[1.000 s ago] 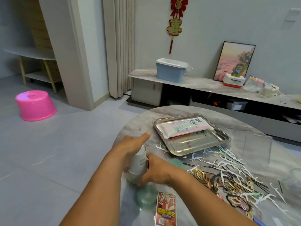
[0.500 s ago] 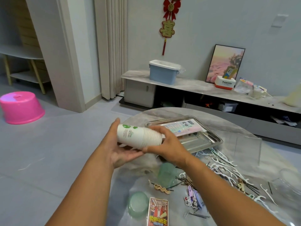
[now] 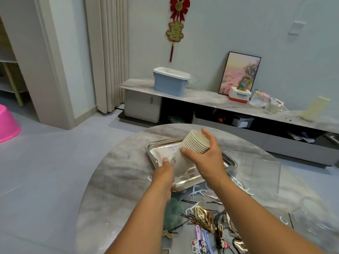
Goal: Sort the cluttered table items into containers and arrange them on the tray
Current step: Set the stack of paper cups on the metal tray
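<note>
since half a second earlier, stack of paper cups (image 3: 190,153) had swung from lying level above the desk to tilted, rims up toward frame centre, base down over the tray (image 3: 229,163). both hands moved with it toward the tray.

right hand (image 3: 205,158) curled round the rim end, thumb on the near side, fingers over the far side. left hand (image 3: 165,173) gripped the lower, base end, thumb showing on the cup wall.

risks, as judged: nested cups could slide apart if the rim-end grip loosened while the stack was tilted; the base could knock the white packet (image 3: 165,153) lying in the tray; a forearm dragged low could scatter the floss picks (image 3: 197,192) and hair clips (image 3: 203,217) at lower centre of the frame.

hard to make out: stack's base hidden behind the left hand, so contact with the tray was unclear. cup count uncertain. green cup (image 3: 172,215) partly covered by the left forearm. clear containers at the right edge of the desk (image 3: 113,180) barely readable. packet print illegible.
</note>
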Demonstrator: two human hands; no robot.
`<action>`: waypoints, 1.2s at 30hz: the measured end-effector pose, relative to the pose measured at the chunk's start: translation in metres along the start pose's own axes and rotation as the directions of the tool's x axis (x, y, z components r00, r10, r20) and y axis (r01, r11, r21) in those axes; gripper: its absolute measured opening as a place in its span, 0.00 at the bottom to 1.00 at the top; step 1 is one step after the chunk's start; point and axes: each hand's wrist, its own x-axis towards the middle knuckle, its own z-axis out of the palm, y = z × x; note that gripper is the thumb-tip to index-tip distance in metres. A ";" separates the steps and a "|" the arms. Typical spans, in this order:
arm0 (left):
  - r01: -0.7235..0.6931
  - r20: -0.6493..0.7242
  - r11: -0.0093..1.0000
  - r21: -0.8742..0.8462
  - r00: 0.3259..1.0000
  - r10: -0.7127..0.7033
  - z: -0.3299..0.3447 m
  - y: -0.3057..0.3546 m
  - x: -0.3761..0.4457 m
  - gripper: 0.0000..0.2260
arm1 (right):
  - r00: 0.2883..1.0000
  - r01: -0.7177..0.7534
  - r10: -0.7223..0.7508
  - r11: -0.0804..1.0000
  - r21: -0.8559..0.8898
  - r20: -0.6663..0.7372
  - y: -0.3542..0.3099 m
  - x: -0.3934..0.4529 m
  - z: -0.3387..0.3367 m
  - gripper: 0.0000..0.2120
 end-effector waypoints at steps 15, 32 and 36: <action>-0.069 -0.070 0.983 0.171 0.994 0.082 -0.023 -0.035 0.055 0.08 | 0.978 -0.015 0.054 0.981 -0.192 0.202 0.047 0.023 0.041 0.52; -0.182 0.008 0.979 0.094 0.983 0.182 -0.023 0.002 0.040 0.06 | 0.993 -0.109 0.100 0.973 -0.204 -0.058 0.076 -0.008 -0.059 0.36; -0.243 -0.041 0.958 0.155 0.967 0.252 -0.033 0.021 0.035 0.09 | 0.985 -0.170 0.156 0.884 -0.435 -0.068 0.107 -0.013 -0.100 0.37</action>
